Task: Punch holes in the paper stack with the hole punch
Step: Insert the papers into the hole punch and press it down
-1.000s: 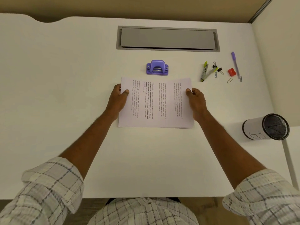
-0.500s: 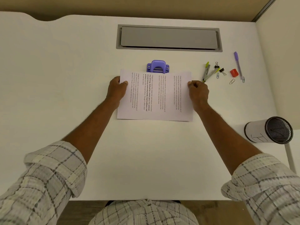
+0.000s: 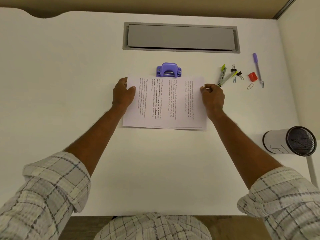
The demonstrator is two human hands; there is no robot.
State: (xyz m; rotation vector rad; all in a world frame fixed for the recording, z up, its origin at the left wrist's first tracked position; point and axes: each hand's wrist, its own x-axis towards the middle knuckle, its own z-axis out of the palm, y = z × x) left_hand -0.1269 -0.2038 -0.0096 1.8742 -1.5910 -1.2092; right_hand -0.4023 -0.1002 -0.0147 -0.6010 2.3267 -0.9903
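A stack of printed white paper (image 3: 180,108) lies sideways on the white desk, its text running away from me. My left hand (image 3: 122,94) pinches its left edge and my right hand (image 3: 213,97) pinches its right edge. The purple hole punch (image 3: 168,69) stands just beyond the stack. The far edge of the paper meets the front of the punch and hides its lower front; how far the paper sits inside the slot I cannot tell.
A grey cable-tray lid (image 3: 181,37) is set into the desk behind the punch. To the right lie a compass (image 3: 223,77), binder clips (image 3: 239,74), paper clips (image 3: 250,86), a red sharpener (image 3: 252,77) and a purple pen (image 3: 258,68). A mesh pen cup (image 3: 290,141) lies on its side at right.
Both hands have slid the paper stack away from me across the desk, from a gap before the punch to its far edge meeting the punch's front.
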